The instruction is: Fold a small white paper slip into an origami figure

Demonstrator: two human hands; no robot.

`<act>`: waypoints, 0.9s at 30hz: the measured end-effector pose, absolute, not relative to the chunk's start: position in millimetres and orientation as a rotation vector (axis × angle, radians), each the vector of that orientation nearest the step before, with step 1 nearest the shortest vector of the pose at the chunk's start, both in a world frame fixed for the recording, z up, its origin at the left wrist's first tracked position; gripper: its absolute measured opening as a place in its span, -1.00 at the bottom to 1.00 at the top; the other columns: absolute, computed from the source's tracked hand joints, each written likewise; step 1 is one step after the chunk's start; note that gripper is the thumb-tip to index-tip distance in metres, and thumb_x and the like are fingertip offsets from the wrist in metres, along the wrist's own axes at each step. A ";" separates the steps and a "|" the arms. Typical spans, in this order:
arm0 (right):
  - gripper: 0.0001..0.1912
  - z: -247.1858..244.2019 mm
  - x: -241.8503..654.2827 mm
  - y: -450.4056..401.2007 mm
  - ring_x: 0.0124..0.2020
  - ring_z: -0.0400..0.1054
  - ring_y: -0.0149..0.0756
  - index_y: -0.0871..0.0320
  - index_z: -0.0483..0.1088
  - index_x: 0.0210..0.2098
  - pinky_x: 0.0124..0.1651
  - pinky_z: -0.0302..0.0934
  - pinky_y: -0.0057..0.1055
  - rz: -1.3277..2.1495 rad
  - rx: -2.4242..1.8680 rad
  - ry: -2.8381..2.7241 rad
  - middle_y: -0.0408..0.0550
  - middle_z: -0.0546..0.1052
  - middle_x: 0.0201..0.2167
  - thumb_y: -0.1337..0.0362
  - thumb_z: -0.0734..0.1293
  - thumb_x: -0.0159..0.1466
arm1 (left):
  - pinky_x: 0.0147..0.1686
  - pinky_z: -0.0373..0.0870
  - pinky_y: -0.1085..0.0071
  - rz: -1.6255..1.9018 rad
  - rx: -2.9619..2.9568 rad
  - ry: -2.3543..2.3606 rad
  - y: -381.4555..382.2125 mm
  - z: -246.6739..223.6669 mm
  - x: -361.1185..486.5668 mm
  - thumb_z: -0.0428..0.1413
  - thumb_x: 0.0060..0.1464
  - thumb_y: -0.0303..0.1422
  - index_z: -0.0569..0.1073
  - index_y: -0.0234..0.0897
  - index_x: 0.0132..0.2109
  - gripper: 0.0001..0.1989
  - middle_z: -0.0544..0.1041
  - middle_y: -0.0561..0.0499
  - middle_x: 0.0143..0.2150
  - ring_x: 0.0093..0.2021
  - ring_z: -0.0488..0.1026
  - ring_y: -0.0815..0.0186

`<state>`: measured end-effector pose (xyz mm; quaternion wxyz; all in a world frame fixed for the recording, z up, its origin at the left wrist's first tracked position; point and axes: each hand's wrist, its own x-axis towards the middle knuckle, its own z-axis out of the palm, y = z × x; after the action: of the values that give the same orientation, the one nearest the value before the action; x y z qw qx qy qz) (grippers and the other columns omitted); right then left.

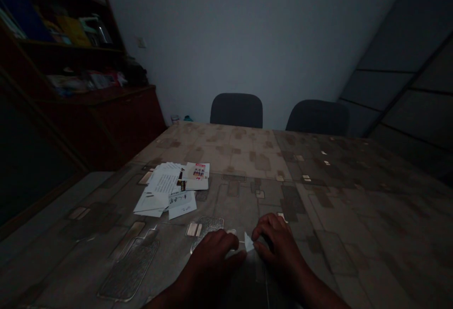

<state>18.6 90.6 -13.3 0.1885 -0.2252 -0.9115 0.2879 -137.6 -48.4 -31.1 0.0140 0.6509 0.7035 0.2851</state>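
Observation:
Near the front edge of the patterned table (233,205), a small white piece of paper (248,243) stands between my two hands. My right hand (279,245) pinches its right side between thumb and fingers. At the paper's lower left is the thumb tip of my left hand (215,257), whose fingers are curled with a gap between thumb and forefinger. Whether the left thumb touches the paper is hard to tell in the dim light. A loose pile of printed papers and cards (164,188) lies on the table to the left, beyond my left hand.
Two dark chairs (236,110) (318,116) stand behind the table's far edge, against a pale wall. At the left is a dark red cabinet (123,120) with shelves of assorted items. Grey panels (392,49) rise at the right.

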 end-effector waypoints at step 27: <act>-0.88 0.9 12.6 92.6 -0.34 0.26 -0.30 0.12 0.35 -0.37 -0.22 0.05 -0.31 0.697 -0.179 -2.342 -0.16 0.43 -0.43 0.34 0.31 0.32 | -0.40 0.25 0.48 1.286 1.350 1.830 -25.9 8.5 -141.4 0.15 0.00 -0.41 0.58 -0.31 -0.42 -0.88 0.47 0.01 -0.45 -0.43 0.41 0.33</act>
<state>12.6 92.6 0.9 0.3388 -0.0687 -0.8994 0.2676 -141.4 -25.9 8.5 0.2616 0.4987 0.6762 0.4750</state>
